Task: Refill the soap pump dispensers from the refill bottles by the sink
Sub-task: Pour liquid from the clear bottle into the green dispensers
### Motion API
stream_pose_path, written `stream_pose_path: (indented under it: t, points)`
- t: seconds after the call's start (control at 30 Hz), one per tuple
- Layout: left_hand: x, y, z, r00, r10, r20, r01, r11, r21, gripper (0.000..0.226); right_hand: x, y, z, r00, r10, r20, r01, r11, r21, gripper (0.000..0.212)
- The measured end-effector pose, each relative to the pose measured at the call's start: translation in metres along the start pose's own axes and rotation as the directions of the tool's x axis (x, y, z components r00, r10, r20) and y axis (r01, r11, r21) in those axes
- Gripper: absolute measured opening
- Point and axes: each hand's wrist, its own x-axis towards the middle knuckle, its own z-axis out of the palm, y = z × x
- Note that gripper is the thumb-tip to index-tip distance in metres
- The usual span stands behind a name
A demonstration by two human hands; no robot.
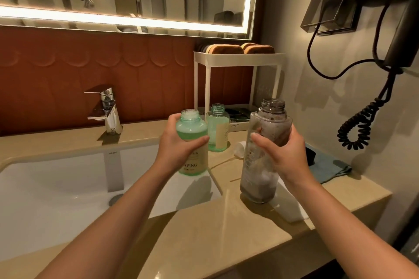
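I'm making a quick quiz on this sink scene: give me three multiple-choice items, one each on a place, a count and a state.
1. Where is the second green bottle?
A. on the counter, behind the held green bottle
B. in the sink
C. on the rack's top shelf

2. How many bottles are in view?
A. two
B. three
C. five

3. The clear bottle in the right hand is:
A. capped
B. pump-fitted
C. open-necked

Key: 1 A, it stands by the white rack, past the left hand and its green bottle; 2 B, two green, one clear; 3 C, bare threads show.
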Motion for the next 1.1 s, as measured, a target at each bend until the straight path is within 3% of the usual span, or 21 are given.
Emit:
stream_pose_path:
  t: [0.17, 0.5, 0.67, 0.9, 1.1]
  points:
    - [0.045, -0.020, 0.011, 0.999, -0.024, -0.040, 0.025, 0.999, 0.025, 0.062, 0.020, -0.006, 0.002, 0.998, -0.060, 0.038, 0.060, 0.998, 0.000, 0.049]
    - [0.104, -0.068, 0.033, 0.998, -0.034, -0.059, 0.036, 0.998, 0.042, 0.066, 0.047, 0.000, 0.002, 0.993, -0.089, 0.073, 0.090, 0.996, -0.013, 0.056]
    - [0.120, -0.080, 0.038, 0.999, -0.025, -0.046, 0.027, 0.998, 0.050, 0.065, 0.054, 0.002, 0.002, 0.989, -0.116, 0.092, 0.119, 0.992, -0.030, 0.048]
    - [0.128, -0.090, 0.046, 0.999, -0.047, 0.009, 0.046, 0.999, 0.022, 0.068, 0.057, 0.008, 0.003, 0.988, -0.123, 0.097, 0.128, 0.991, -0.042, 0.057]
    - [0.129, -0.092, 0.055, 0.997, -0.025, 0.074, 0.024, 0.999, 0.021, 0.070, 0.057, 0.009, 0.004, 0.990, -0.107, 0.090, 0.110, 0.994, -0.030, 0.050]
